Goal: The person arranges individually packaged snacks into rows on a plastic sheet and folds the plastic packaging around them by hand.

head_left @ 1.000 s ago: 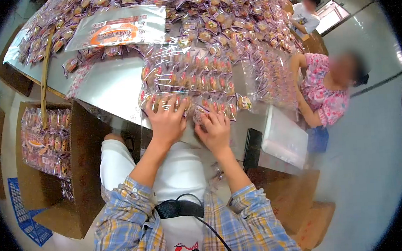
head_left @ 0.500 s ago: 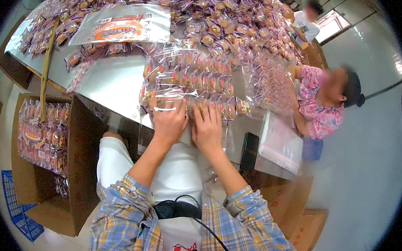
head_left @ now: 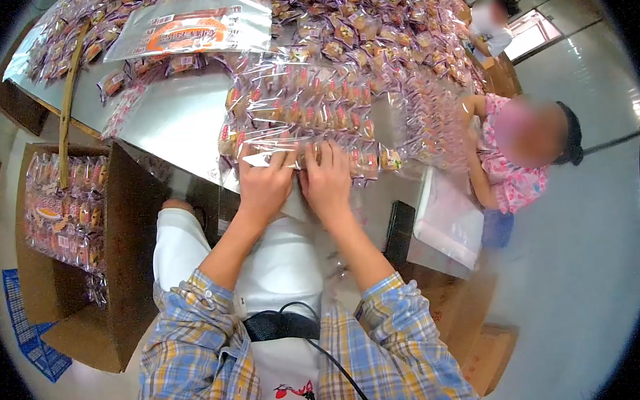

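At the far left a blue plastic crate with latticed sides (head_left: 27, 320) sits beside an open brown cardboard box (head_left: 130, 263) holding clear bags of small wrapped packets (head_left: 68, 208), and a thin yellowish wooden strip (head_left: 66, 127) crosses the edge of the shiny grey table (head_left: 147, 130). A flat clear bag with orange print (head_left: 189, 38) lies on the table. Right of it, directly before the person, is the clear plastic bag filled with rows of purple-edged packets (head_left: 300, 113). The left hand (head_left: 266, 188) is at its near side, fingers bent and slightly apart, the tips on or under the glossy film. The right hand (head_left: 326, 181) is just beside it, fingers curled and close together; whether either pinches film, I cannot tell. A second ago the hands were farther apart, the left fingers spread over the nearest row; now they meet near the middle of that side, so the handling centres there rather than across the row. Farther right are a black rectangular object (head_left: 399, 232), a whitish stack of flat plastic sheets or bags (head_left: 446, 225) and a co-worker in a pink floral top (head_left: 521, 188)
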Available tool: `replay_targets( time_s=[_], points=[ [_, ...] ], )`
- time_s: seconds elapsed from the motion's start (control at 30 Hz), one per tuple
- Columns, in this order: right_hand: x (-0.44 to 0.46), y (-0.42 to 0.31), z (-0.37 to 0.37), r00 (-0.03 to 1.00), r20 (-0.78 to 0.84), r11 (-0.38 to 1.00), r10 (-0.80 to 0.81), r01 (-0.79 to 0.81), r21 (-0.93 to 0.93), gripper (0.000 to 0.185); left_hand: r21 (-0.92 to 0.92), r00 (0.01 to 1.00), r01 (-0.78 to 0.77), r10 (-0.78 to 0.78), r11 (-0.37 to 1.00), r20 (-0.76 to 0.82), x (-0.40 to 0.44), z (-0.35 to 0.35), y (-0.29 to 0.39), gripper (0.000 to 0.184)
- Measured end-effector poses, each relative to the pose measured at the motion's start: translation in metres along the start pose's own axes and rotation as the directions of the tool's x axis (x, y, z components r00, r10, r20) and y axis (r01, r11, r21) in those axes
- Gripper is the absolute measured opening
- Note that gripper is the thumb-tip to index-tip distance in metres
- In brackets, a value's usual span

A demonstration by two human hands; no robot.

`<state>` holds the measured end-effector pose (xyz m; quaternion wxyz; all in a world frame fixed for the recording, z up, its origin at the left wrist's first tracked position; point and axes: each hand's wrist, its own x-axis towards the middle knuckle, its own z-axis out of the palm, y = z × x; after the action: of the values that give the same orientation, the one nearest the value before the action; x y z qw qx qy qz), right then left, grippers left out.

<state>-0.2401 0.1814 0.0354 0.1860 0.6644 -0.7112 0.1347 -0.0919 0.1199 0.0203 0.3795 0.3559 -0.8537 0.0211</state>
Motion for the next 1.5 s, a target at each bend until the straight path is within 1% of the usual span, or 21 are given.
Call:
replay_targets(
  time_s=[0.07,0.17,0.27,0.33,0.37,0.4,0.43,0.53,0.63,0.67,0.73,0.8,0.9,1.0,1.13,1.27,1.37,1.4,1.43,1.47,1.5],
  points=[
    [-0.001,0.004,0.01,0.997,-0.052,0.998,-0.053,0.051,-0.028,0.057,0.031,0.999,-0.024,0.025,0.999,-0.022,0.003,0.0,0.0,0.042],
    [-0.008,0.005,0.017,0.998,-0.053,1.0,-0.022,0.021,-0.018,0.045,0.052,1.0,-0.028,0.028,0.998,-0.001,0.011,0.001,0.005,0.045],
    [-0.006,0.007,0.011,0.999,-0.047,0.994,0.026,-0.021,0.104,0.053,0.047,0.994,-0.018,0.013,0.999,0.111,0.007,0.014,0.006,0.046],
    [0.001,0.005,-0.002,0.997,-0.044,0.973,0.066,-0.055,0.226,0.058,0.025,0.994,-0.011,0.008,1.0,0.111,0.012,0.004,0.007,0.048],
    [-0.001,0.006,-0.002,0.996,-0.07,0.978,0.062,-0.047,0.204,0.061,0.014,0.994,-0.01,0.008,1.0,0.108,0.015,0.0,0.008,0.049],
    [-0.004,0.005,-0.002,0.994,-0.095,0.983,0.055,-0.037,0.182,0.064,0.034,0.979,0.008,-0.015,0.999,0.201,0.015,-0.002,0.008,0.05],
    [-0.006,0.003,-0.004,0.992,-0.12,0.987,0.044,-0.025,0.16,0.068,0.021,0.977,0.026,-0.03,0.999,0.211,0.015,-0.005,0.01,0.05],
    [-0.019,-0.005,-0.023,0.988,-0.153,0.983,-0.019,0.046,0.18,0.062,0.021,0.955,0.069,-0.072,0.997,0.289,0.019,-0.007,0.014,0.051],
    [-0.058,0.02,-0.031,0.96,-0.21,0.885,-0.186,0.257,0.389,0.043,0.104,0.976,-0.05,0.026,0.993,0.218,0.022,-0.004,0.008,0.05],
    [-0.065,0.04,-0.039,0.96,-0.239,0.861,-0.144,0.24,0.448,0.033,0.102,0.983,-0.093,0.075,0.99,0.169,0.023,-0.006,0.007,0.046],
    [-0.053,0.072,-0.057,0.917,-0.396,0.907,0.054,0.121,0.403,0.041,0.02,0.983,-0.141,0.137,0.99,0.126,0.012,0.004,0.003,0.046],
    [-0.045,0.108,-0.055,0.901,-0.308,0.934,0.304,-0.219,0.281,0.054,0.012,0.979,-0.195,0.194,0.981,0.064,0.002,0.011,0.004,0.046],
    [-0.045,0.167,-0.028,0.968,-0.072,0.97,0.24,-0.241,-0.013,0.066,0.065,0.973,-0.174,0.162,0.983,0.163,0.007,0.006,0.008,0.049],
    [-0.055,0.178,0.001,0.934,0.068,0.936,0.35,-0.352,0.014,0.071,0.074,0.961,-0.196,0.176,0.978,0.213,0.008,-0.001,0.009,0.052],
    [-0.054,0.156,-0.005,0.851,0.131,0.857,0.509,-0.515,0.016,0.081,0.079,0.945,-0.16,0.129,0.984,0.3,0.01,0.003,0.012,0.057],
    [-0.06,0.162,-0.005,0.817,0.18,0.829,0.548,-0.559,0.018,0.077,0.054,0.955,-0.1,0.08,0.994,0.287,0.009,0.002,0.021,0.062],
    [-0.059,0.171,-0.018,0.797,0.238,0.831,0.555,-0.547,-0.102,0.074,0.083,0.965,-0.13,0.107,0.988,0.239,0.013,0.0,0.02,0.067],
    [-0.061,0.172,-0.021,0.847,0.145,0.859,0.511,-0.5,-0.107,0.066,0.075,0.961,-0.118,0.095,0.99,0.26,0.014,-0.003,0.021,0.067],
    [-0.065,0.172,-0.023,0.791,0.167,0.764,0.589,-0.612,0.203,0.061,0.065,0.957,-0.102,0.08,0.993,0.279,0.015,-0.006,0.023,0.068],
    [-0.067,0.171,-0.023,0.734,0.213,0.581,0.645,-0.651,0.488,0.057,0.056,0.954,-0.085,0.065,0.995,0.294,0.019,-0.006,0.025,0.068],
    [-0.071,0.167,-0.027,0.68,0.283,0.328,0.677,-0.622,0.711,0.053,0.048,0.957,-0.081,0.064,0.996,0.282,0.021,-0.004,0.025,0.068]
  ],
)
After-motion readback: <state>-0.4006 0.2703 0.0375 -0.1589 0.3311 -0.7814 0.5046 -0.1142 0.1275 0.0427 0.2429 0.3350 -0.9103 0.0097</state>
